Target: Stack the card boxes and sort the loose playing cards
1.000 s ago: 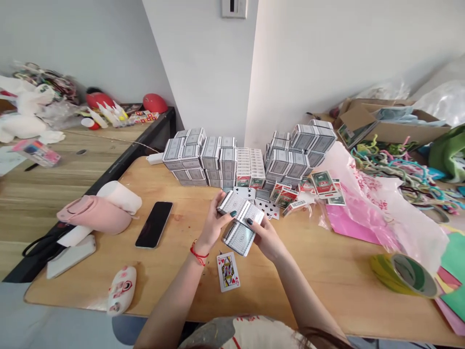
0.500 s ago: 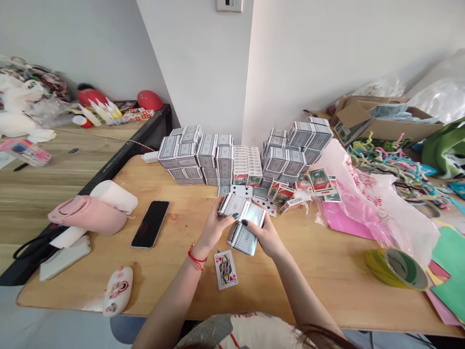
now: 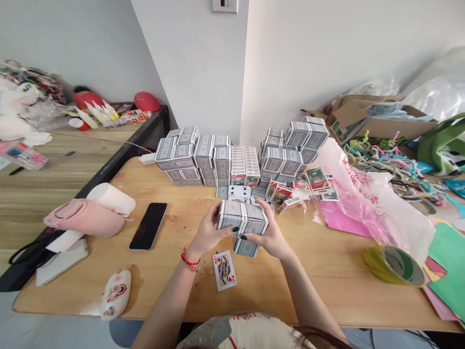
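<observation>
A pair of card packs (image 3: 242,218) sits side by side, patterned faces toward the camera, above the middle of the tabletop (image 3: 327,278) and a little in from its near edge. The left hand (image 3: 208,233) and right hand (image 3: 273,236) each press in from an outer end, so the two packs are squeezed against each other and stay level as one block. Both grips are closed on them, thumbs across the front. A third pack (image 3: 246,247) lies directly under the pair, between the palms; whether it rests on the wood or is carried cannot be told. A single queen of hearts (image 3: 224,270) lies face up just nearer the near edge, apart from the hands. Beyond the hands, loose cards (image 3: 240,191) are spread flat, and behind them stacked packs (image 3: 196,155) stand in rows along the far edge against the wall, which props them. A phone (image 3: 148,226) lies toward the left edge and a tape roll (image 3: 395,265) toward the right.
</observation>
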Tool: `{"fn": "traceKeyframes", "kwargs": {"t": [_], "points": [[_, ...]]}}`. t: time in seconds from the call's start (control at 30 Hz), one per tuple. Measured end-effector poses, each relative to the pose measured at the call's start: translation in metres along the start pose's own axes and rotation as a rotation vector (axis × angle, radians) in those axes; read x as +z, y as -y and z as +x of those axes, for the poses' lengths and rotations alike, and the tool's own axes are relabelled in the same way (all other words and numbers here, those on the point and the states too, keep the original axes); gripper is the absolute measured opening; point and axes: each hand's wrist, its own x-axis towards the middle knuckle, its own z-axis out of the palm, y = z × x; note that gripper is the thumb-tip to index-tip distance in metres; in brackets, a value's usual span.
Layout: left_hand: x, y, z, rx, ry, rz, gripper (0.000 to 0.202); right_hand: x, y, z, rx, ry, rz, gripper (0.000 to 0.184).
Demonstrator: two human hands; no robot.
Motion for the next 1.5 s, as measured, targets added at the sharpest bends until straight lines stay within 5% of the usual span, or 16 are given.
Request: {"fn": "traceKeyframes", "kwargs": {"t": [0.17, 0.33, 0.67, 0.9, 1.13, 1.33, 1.5], "points": [[0.004, -0.003, -0.001, -0.009, 0.036, -0.004, 0.067, -0.001, 0.001, -0.002, -0.01, -0.014, -0.089, 0.084], [0.007, -0.013, 0.001, 0.071, 0.142, 0.024, 0.081, 0.003, 0.0, -0.004, -0.031, -0.034, -0.026, 0.081], [0.011, -0.009, -0.003, 0.152, 0.041, 0.19, 0.04, 0.001, -0.004, -0.007, -0.085, -0.159, -0.083, 0.025], [0.014, -0.008, -0.002, 0.038, 0.062, 0.141, 0.033, -0.002, 0.002, -0.007, -0.013, -0.006, -0.056, 0.027], [0.023, -0.003, -0.001, -0.005, -0.076, 0.205, 0.028, 0.001, -0.004, -0.004, 0.031, -0.115, -0.074, 0.02], [0.019, -0.001, 0.005, -0.104, 0.013, 0.155, 0.027, -0.001, -0.008, -0.004, 0.145, -0.042, 0.017, 0.027], [0.019, -0.002, 0.005, -0.141, 0.018, 0.167, 0.028, 0.0, -0.007, -0.004, 0.079, -0.111, -0.027, 0.023]]}}
